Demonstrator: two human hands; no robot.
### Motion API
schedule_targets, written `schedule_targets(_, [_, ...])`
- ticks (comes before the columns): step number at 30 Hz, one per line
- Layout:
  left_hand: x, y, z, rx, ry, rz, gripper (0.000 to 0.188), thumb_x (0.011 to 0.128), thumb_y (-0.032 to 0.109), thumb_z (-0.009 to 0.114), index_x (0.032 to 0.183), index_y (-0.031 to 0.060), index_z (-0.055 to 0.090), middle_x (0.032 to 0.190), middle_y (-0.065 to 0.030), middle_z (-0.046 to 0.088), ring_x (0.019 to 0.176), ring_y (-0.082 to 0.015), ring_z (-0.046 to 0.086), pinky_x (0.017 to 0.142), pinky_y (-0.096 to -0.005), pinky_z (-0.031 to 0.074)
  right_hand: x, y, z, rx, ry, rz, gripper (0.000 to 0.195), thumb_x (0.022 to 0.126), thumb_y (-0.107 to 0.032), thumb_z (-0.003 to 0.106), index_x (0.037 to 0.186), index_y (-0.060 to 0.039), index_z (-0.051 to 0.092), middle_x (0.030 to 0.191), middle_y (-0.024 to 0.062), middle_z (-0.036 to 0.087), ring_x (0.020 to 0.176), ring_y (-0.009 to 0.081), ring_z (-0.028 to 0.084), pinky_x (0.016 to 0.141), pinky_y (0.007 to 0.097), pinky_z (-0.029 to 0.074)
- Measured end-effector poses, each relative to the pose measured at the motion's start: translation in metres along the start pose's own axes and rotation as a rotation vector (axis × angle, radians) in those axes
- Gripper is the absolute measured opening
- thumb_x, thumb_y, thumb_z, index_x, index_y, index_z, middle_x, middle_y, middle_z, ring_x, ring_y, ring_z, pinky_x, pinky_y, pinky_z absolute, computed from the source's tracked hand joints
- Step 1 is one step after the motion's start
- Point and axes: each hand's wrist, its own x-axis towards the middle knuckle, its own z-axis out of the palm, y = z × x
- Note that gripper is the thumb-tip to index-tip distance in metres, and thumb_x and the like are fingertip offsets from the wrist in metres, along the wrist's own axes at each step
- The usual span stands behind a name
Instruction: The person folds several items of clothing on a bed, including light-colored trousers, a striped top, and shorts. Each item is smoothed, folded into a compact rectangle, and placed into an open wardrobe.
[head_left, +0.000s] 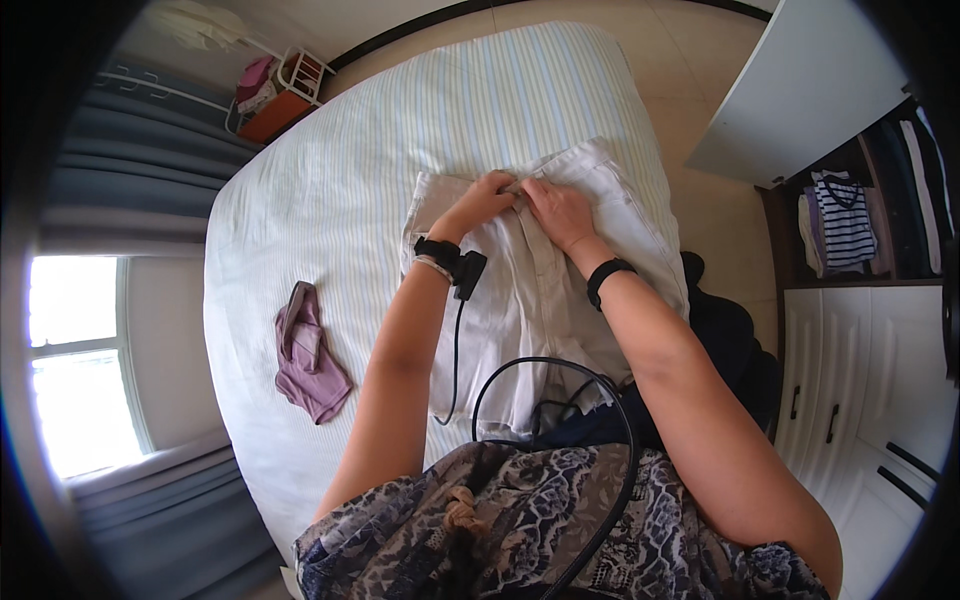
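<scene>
White denim shorts (487, 300) lie spread on a bed with a striped sheet (360, 165), waistband away from me and frayed hems toward me. My left hand (484, 201) pinches the front of the waistband at its middle. Close beside it, my right hand (555, 210) grips the other side of the waistband opening, near the fly. The fingertips of both hands nearly meet, and the fastening between them is hidden. A crumpled mauve garment (309, 360) rests on the sheet to the left of my left forearm.
Black cable (459, 360) runs from a device on my left wrist, and another loops over the shorts' lower part. Dark fabric (724, 352) is at the bed's right edge. An open wardrobe (840, 225) with folded clothes stands right; a white rack (304, 75) stands at the upper left.
</scene>
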Motion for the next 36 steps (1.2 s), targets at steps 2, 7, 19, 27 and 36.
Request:
schedule_targets(2, [-0.003, 0.001, -0.001, -0.071, -0.019, -0.078, 0.023, 0.078, 0.015, 0.06, 0.094, -0.0012, 0.061, 0.077, -0.0103, 0.058, 0.073, -0.0197, 0.055, 0.064, -0.0332, 0.044, 0.001, -0.001, -0.001, 0.036, 0.0, 0.02, 0.013, 0.085, -0.015, 0.056, 0.098, -0.0145, 0.052, 0.082, 0.0056, 0.066, 0.069, 0.0252, 0.065, 0.057, 0.0379, 0.051])
schedule_targets(7, [-0.003, -0.003, -0.006, -0.145, -0.119, -0.121, 0.024, 0.085, 0.015, 0.058, 0.104, 0.0008, 0.062, 0.085, 0.0002, 0.058, 0.079, -0.0089, 0.051, 0.07, -0.0243, 0.042, 0.004, -0.004, -0.007, 0.187, -0.005, 0.103, 0.012, 0.089, -0.02, 0.056, 0.098, -0.0148, 0.052, 0.081, 0.0073, 0.068, 0.07, 0.0274, 0.066, 0.058, 0.0412, 0.051])
schedule_targets(19, [-0.008, -0.001, -0.001, -0.11, -0.05, -0.079, 0.025, 0.08, 0.016, 0.068, 0.1, 0.0024, 0.063, 0.079, 0.0036, 0.054, 0.073, -0.0058, 0.047, 0.065, -0.023, 0.04, 0.011, 0.004, -0.004, 0.337, -0.136, 0.313, 0.016, 0.088, -0.025, 0.058, 0.095, -0.0129, 0.052, 0.074, 0.01, 0.066, 0.069, 0.0313, 0.064, 0.06, 0.0443, 0.049])
schedule_targets(27, [-0.012, 0.003, 0.012, -0.131, 0.113, -0.023, 0.021, 0.076, 0.015, 0.071, 0.092, 0.0029, 0.064, 0.072, 0.0048, 0.051, 0.067, -0.0051, 0.043, 0.059, -0.0235, 0.037, 0.019, 0.008, -0.007, 0.452, -0.145, 0.422, 0.022, 0.081, -0.03, 0.067, 0.085, -0.0102, 0.06, 0.067, 0.007, 0.065, 0.062, 0.0239, 0.063, 0.056, 0.0357, 0.047])
schedule_targets(36, [-0.008, -0.01, 0.02, -0.161, 0.2, 0.02, 0.024, 0.075, 0.01, 0.072, 0.096, 0.0015, 0.064, 0.073, 0.0031, 0.054, 0.067, -0.0068, 0.046, 0.062, -0.024, 0.04, 0.036, 0.015, -0.008, 0.789, -0.315, 0.657, 0.028, 0.086, -0.03, 0.064, 0.075, -0.0045, 0.066, 0.053, 0.0022, 0.06, 0.041, 0.0093, 0.053, 0.04, 0.0251, 0.041])
